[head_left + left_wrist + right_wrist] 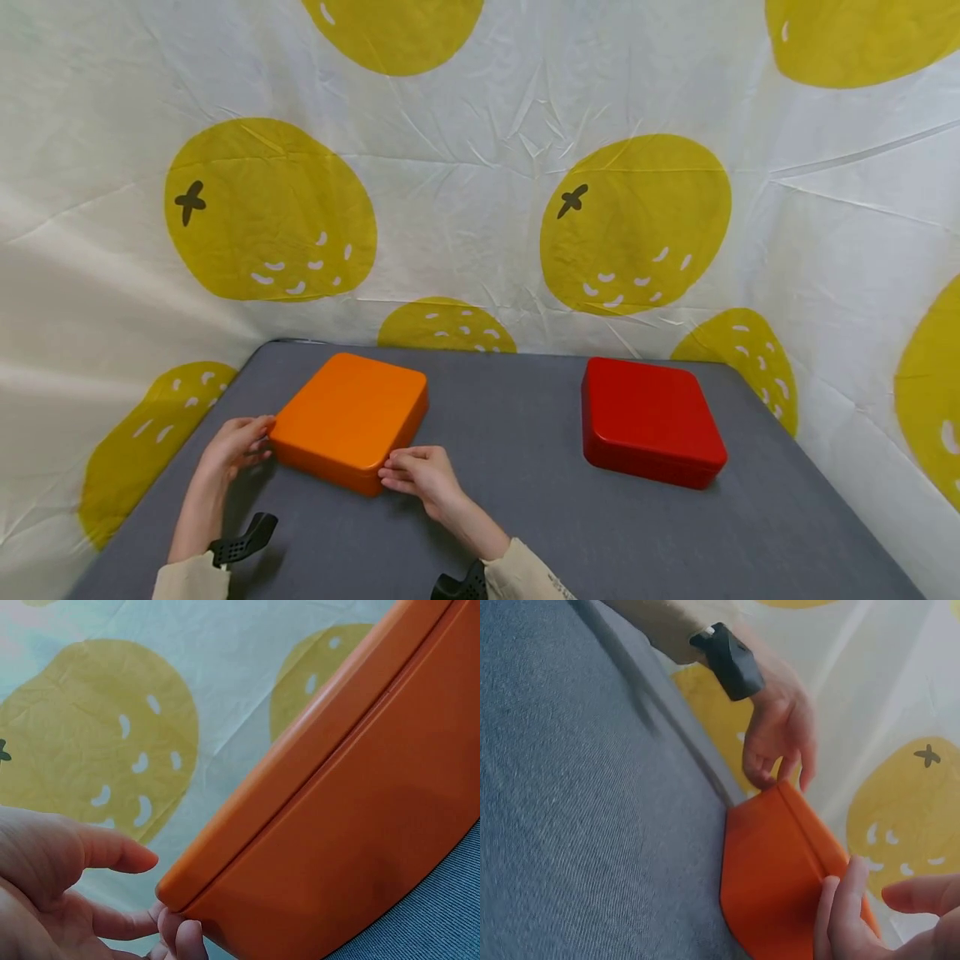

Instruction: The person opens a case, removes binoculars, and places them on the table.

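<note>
- Orange lidded box [348, 408]: sits on L half of the grey cloth-covered table [510, 467], btw both hands; lid on, rounded corners, lid seam [330, 759] running along its side.
- L hand [234, 446]: at box's L corner, fingers slightly bent & touching right by the seam; thumb stands off the box in L wrist view, so no grip, just a loose touch.
- R hand [422, 477]: at the corner nearest the person, R of L hand; a couple of fingertips rest on the box side nr the seam, thumb apart from them, no clench. R wrist view has both hands w/ the same box, at diff. corners.
- Red lidded box [652, 417]: same table, R half, well apart from orange box & both hands; similar squarish shape, rounded corners, lid on.
- Beige sleeves [191, 577] on both arms, ending abv wrists; small dark print on the R one.
- Black wrist mount [246, 542] on L wrist, w/ small holes; matching blk mount [461, 583] on R, partly cut off by frame's bottom edge.
- White curtain [450, 208] behind table & along its sides, creased in places; big yellow fruit prints [270, 208] w/ short white dashes, a few w/ a dark X-shaped stem mark.
- Shadows of hands/arms fall on the cloth nr the L arm.
</note>
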`<state>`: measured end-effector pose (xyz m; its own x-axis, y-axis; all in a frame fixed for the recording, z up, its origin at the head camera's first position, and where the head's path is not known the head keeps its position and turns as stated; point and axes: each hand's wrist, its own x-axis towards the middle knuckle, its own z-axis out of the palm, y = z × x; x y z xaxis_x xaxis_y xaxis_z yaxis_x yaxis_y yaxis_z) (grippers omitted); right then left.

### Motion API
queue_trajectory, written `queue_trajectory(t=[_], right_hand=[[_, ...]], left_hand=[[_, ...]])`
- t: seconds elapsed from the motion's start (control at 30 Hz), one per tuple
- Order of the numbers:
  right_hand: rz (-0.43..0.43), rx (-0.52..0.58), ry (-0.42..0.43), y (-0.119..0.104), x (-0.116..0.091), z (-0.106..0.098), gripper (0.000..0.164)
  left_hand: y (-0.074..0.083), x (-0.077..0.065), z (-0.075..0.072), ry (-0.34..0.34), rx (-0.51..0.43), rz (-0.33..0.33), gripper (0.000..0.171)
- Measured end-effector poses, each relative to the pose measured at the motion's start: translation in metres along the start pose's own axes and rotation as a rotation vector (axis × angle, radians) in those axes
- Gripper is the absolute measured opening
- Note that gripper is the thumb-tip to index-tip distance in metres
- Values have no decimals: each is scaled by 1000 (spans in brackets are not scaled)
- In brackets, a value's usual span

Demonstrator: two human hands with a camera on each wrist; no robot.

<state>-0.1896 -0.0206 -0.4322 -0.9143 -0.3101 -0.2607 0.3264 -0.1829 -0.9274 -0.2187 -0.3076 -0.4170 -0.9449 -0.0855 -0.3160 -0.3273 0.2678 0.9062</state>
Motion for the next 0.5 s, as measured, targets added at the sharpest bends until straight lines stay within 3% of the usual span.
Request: queue_trajectory(t=[0.5], right_hand=[[-21, -134, 31, 3, 8, 8, 24]], left_hand=[[-2, -2, 0, -20, 65, 40, 54]])
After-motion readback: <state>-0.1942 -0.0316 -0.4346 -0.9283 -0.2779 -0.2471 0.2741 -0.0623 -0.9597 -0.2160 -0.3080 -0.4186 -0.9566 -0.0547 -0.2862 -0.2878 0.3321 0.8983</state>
